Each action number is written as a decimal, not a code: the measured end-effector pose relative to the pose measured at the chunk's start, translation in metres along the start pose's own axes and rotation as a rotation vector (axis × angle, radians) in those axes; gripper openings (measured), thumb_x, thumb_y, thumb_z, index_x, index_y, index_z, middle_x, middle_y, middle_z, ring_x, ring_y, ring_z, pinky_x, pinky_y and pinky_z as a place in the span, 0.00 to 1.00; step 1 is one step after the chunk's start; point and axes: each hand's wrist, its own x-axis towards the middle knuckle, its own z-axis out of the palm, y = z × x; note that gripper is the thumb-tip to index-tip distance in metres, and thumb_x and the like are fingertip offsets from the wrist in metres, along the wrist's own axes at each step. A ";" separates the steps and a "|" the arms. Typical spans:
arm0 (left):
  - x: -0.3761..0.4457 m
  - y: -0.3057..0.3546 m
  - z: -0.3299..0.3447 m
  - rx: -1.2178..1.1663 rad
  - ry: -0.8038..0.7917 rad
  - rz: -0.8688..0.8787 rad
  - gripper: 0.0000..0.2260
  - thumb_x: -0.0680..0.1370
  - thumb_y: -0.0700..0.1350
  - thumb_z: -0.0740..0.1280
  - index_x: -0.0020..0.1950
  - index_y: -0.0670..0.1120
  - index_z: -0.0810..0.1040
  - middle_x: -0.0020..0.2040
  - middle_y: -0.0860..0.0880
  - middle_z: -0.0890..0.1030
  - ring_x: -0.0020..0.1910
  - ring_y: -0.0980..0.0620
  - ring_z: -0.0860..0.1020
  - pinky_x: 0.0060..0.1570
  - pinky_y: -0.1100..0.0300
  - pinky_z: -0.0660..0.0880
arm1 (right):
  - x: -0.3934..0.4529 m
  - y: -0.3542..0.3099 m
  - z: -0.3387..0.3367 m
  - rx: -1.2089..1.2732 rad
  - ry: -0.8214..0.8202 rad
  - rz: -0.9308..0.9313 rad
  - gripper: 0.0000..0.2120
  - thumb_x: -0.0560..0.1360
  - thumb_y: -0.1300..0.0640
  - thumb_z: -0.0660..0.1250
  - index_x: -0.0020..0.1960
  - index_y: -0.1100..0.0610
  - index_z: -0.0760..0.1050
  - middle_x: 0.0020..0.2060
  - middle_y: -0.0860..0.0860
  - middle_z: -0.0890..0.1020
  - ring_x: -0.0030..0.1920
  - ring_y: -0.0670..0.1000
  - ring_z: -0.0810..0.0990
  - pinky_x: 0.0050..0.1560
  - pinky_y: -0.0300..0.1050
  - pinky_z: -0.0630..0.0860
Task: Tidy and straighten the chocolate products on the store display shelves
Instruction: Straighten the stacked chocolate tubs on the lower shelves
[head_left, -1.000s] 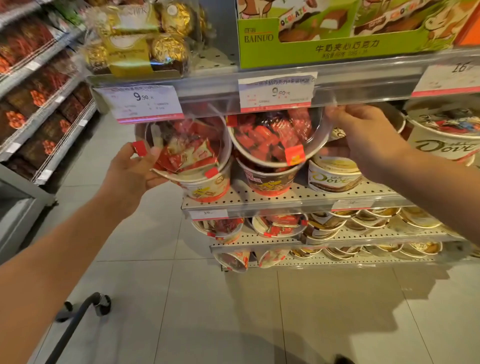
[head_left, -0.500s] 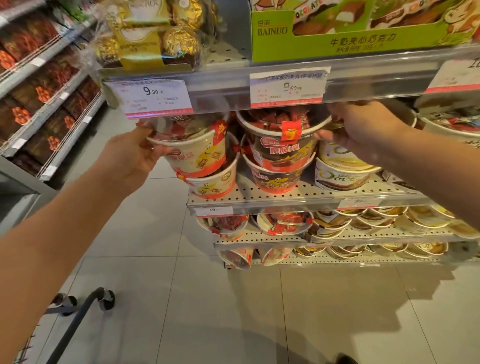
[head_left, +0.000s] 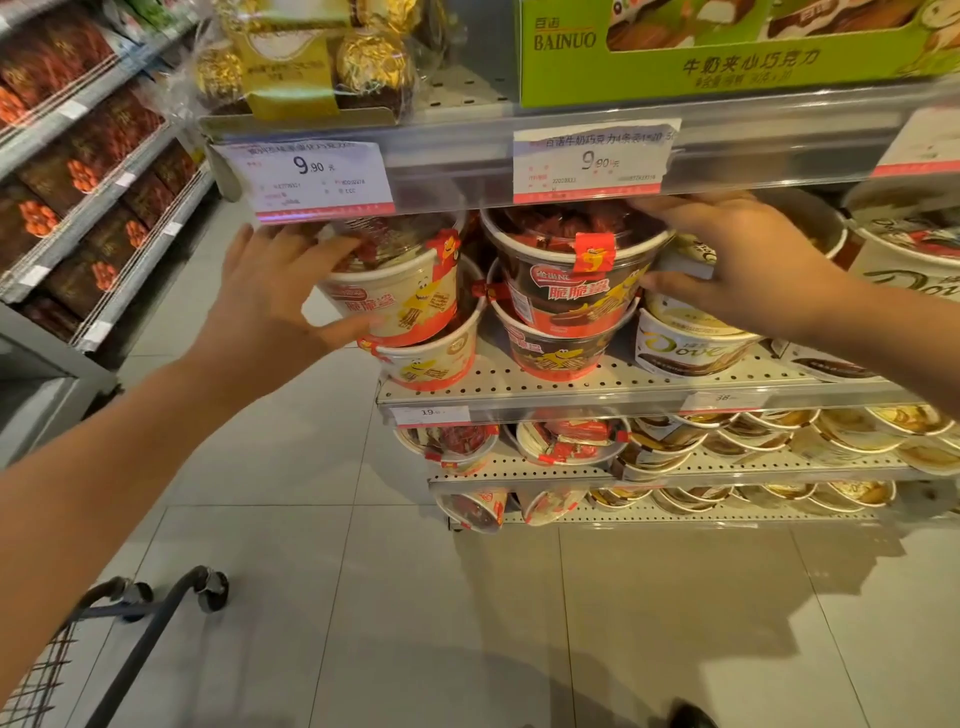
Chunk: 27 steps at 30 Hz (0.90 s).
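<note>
Single head-worn camera looks forward and down, close to the display shelves (head_left: 597, 387)

A cream tub (head_left: 400, 301) with a clear lid sits upright, stacked on a matching tub (head_left: 434, 364), just beside a brown tub (head_left: 576, 280) stacked likewise on another brown one (head_left: 558, 353), on the perforated shelf (head_left: 623, 382).

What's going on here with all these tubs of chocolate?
A person is straightening stacked chocolate tubs on a store shelf. The left hand wraps around the cream-coloured top tub, thumb under its base, fingers over its lid. The right hand holds the side of the dark brown top tub, fingers over its lid edge. Both tubs sit upright on matching tubs below, labels facing out. A shopping cart stands at lower left.
</note>
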 end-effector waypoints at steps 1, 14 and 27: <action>0.005 0.003 0.001 0.002 -0.006 0.001 0.30 0.70 0.62 0.65 0.66 0.45 0.72 0.63 0.41 0.75 0.65 0.39 0.70 0.64 0.37 0.63 | 0.002 0.001 0.000 -0.015 -0.001 -0.021 0.29 0.70 0.58 0.72 0.68 0.61 0.69 0.64 0.59 0.74 0.64 0.61 0.73 0.64 0.53 0.67; 0.017 0.015 -0.004 -0.171 0.015 0.041 0.20 0.76 0.45 0.67 0.68 0.44 0.72 0.64 0.42 0.76 0.65 0.40 0.70 0.64 0.44 0.66 | 0.013 -0.020 0.018 -0.145 0.203 0.054 0.29 0.68 0.39 0.69 0.59 0.59 0.77 0.51 0.59 0.82 0.53 0.61 0.78 0.53 0.56 0.73; 0.029 0.030 0.008 -0.001 0.000 -0.068 0.21 0.79 0.55 0.58 0.72 0.53 0.66 0.71 0.45 0.69 0.72 0.40 0.61 0.69 0.41 0.54 | 0.023 -0.011 0.008 -0.027 0.003 -0.020 0.32 0.70 0.51 0.72 0.71 0.52 0.66 0.67 0.54 0.73 0.66 0.58 0.71 0.62 0.53 0.70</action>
